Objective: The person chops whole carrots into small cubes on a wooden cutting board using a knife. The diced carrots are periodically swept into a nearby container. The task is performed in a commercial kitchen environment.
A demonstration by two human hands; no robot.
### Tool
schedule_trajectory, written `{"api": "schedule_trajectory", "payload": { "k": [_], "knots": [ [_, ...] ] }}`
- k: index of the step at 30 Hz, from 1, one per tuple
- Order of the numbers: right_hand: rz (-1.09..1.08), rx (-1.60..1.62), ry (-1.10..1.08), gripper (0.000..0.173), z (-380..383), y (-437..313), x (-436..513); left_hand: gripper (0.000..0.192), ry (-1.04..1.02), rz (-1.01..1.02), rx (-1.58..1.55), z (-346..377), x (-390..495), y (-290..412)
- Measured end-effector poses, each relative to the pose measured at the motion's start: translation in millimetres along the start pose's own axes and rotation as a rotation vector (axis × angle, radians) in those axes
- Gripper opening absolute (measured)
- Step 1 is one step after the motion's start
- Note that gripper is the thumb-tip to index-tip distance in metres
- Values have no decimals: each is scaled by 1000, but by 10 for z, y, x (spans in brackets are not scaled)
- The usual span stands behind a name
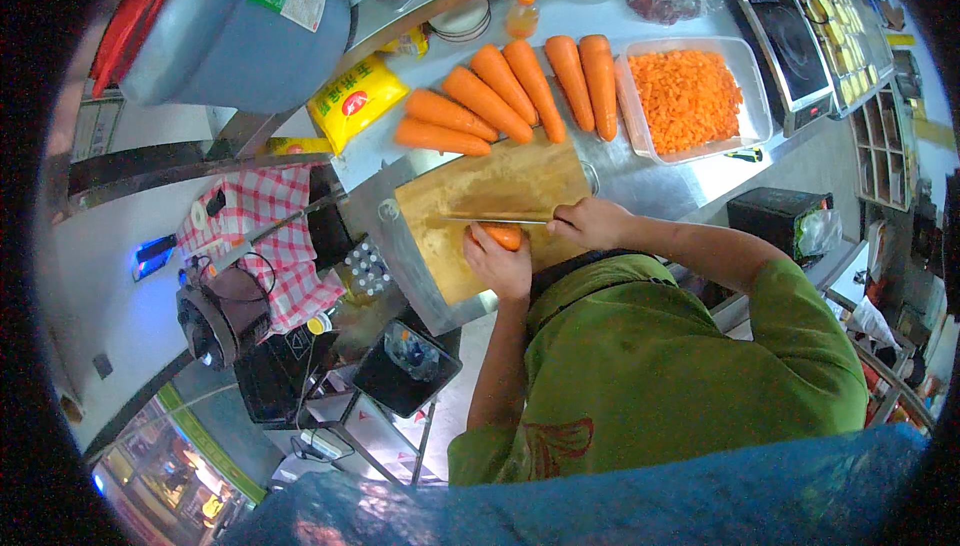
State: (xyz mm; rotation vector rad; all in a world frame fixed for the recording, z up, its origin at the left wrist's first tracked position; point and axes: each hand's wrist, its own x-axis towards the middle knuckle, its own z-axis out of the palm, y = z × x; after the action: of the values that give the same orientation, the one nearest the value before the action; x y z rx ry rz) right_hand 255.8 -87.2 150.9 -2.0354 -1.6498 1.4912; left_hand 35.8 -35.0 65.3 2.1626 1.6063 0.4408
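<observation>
On the wooden cutting board (510,174), my left hand (501,264) holds a piece of carrot (501,235) near the board's front edge. My right hand (589,223) grips the handle of a kitchen knife (495,219). Its blade points left and lies right along the far side of the carrot piece; whether it touches cannot be told. Several whole peeled carrots (487,103) fan out beyond the board, some tips over its far edge. To their right a clear plastic container (759,107) holds diced carrot (682,99).
A yellow packet (358,101) lies left of the carrots, below a big grey-blue tub (240,35). A small bottle (523,14) and stacked plates (461,19) stand behind. An induction cooker (787,50) sits right of the container. A box cutter (744,155) lies by the counter's front edge.
</observation>
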Motion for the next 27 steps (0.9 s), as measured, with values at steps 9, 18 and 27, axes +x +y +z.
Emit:
{"api": "schedule_trajectory", "payload": {
  "k": [9, 18, 27],
  "knots": [
    [41, -7, -16, 63, 61, -65, 45, 102, 4, -4, -50, -6, -66, -35],
    [48, -111, -31, 62, 123, -154, 50, 31, 68, 411, -130, -85, -231, -484],
    [66, -123, -19, 66, 181, -197, 44, 29, 111, 398, -148, -10, -232, -502]
  ]
}}
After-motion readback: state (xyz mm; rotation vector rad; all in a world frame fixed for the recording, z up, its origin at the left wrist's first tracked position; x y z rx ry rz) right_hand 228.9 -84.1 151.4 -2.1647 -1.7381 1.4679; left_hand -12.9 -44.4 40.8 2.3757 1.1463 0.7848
